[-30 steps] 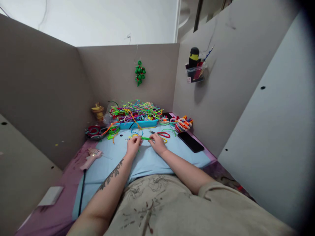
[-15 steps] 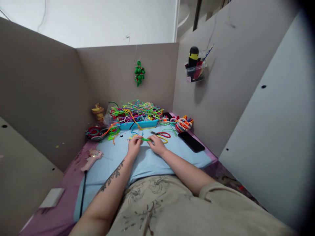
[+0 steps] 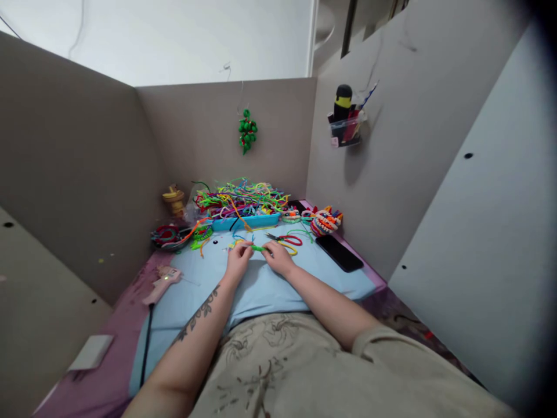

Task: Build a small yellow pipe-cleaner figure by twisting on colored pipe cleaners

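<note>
Far left on the table (image 3: 348, 284), the pink glue gun (image 3: 162, 281) lies on the purple cloth with its black cord trailing toward you, well apart from your work. Behind it a dark dish (image 3: 167, 235) of odds and ends sits near the blue tray (image 3: 248, 220) piled with bright pipe cleaners.

Your left hand (image 3: 238, 260) is closed, fingertips pinching 1 end of the green pipe cleaner (image 3: 257, 248), which lies just above the blue mat near its far edge, between your 2 hands. Your right hand (image 3: 278, 257) is closed on the other end. I would judge this piece very light, fuzzy enough not to slip, and soft: it bends wherever you press and keeps the kink. So hold it close to the spot you are shaping, with fingertips only, and mind the cut wire ends.

Just beyond your right hand lie the red-handled scissors (image 3: 287, 238), then the striped coiled pieces (image 3: 324, 220), and the black phone (image 3: 339, 253) at the right edge.

Compared with 0.5 s ago, little differs: both hands keep their pinch on the green piece in the same spot, and the view has shifted only slightly.
</note>
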`<state>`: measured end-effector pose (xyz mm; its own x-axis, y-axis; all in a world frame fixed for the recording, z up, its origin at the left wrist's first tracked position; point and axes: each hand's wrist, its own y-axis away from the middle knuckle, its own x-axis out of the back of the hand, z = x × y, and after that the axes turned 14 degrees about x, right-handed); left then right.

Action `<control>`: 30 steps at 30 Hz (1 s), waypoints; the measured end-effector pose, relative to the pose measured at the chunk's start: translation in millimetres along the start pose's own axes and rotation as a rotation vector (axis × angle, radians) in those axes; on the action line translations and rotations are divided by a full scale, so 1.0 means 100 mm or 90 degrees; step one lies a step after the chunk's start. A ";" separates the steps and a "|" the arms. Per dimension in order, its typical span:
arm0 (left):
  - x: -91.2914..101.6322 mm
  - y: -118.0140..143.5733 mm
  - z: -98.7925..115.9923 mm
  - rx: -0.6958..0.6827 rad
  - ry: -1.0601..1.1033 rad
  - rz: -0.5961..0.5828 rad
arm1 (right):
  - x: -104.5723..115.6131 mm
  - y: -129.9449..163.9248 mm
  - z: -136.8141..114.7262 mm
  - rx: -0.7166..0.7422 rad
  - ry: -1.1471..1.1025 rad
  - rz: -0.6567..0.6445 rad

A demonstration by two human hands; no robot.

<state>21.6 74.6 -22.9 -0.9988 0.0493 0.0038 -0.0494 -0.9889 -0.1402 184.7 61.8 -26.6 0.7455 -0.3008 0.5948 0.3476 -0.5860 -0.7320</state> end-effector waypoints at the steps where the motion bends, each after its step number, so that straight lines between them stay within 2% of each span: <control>1: 0.00 0.00 0.00 -0.003 0.003 -0.002 | 0.00 0.00 0.00 0.001 0.001 -0.001; 15: 0.00 0.00 0.00 0.031 0.000 -0.010 | 0.00 -0.01 0.02 -0.016 -0.020 -0.005; 30: -0.01 0.01 0.03 0.027 -0.009 -0.008 | 0.00 0.01 0.03 -0.012 -0.002 -0.009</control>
<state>22.8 72.8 -20.2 -0.9980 0.0599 0.0201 -0.0616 -0.9932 -0.0986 186.2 63.5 -28.2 0.7424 -0.2903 0.6038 0.3475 -0.6037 -0.7175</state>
